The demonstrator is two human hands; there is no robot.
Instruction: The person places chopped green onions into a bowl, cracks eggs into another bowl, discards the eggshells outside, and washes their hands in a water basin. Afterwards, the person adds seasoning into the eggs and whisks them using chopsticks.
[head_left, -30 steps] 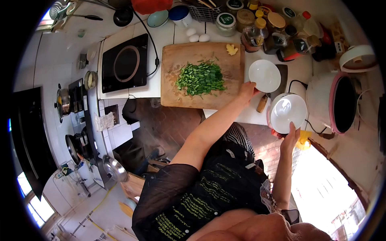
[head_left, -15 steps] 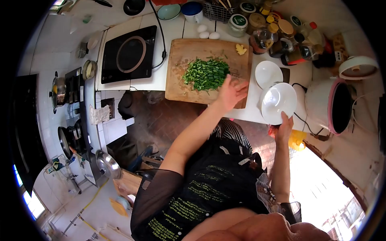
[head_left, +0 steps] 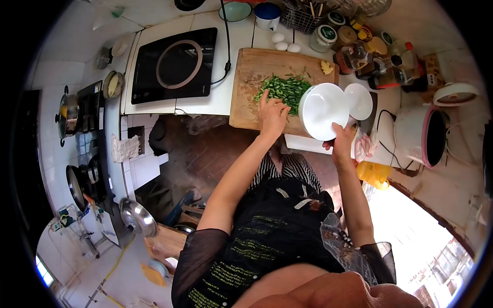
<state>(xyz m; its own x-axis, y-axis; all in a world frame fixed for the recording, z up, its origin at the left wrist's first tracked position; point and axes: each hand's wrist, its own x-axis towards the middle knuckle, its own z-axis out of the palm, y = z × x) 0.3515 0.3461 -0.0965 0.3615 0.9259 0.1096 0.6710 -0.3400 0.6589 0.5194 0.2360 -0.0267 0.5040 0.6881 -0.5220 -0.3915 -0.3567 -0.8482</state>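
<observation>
My right hand [head_left: 341, 143] grips a white bowl [head_left: 323, 112] by its near rim, thumb on the bowl, and holds it tilted over the right part of the wooden cutting board [head_left: 245, 114]. Chopped green vegetables [head_left: 287, 88] lie heaped on that board, partly covered by the bowl. At the heap's near left side is my left hand [head_left: 272, 115], fingers stretched out and apart, fingertips at the greens. A piece of ginger [head_left: 326, 68] rests at the board's far right corner. Beyond the held bowl stands a second white bowl [head_left: 360, 101].
Left of the board sits a black induction cooktop [head_left: 177, 66] with its cord. Several eggs [head_left: 281, 46] lie behind the board. Jars and bottles [head_left: 354, 57] crowd the back right. A rice cooker [head_left: 418, 134] stands at the right, its lid [head_left: 456, 94] behind it.
The white bowl has moved left in my right hand, from beside the board to over its right part. My left hand has shifted left to the near left side of the greens.
</observation>
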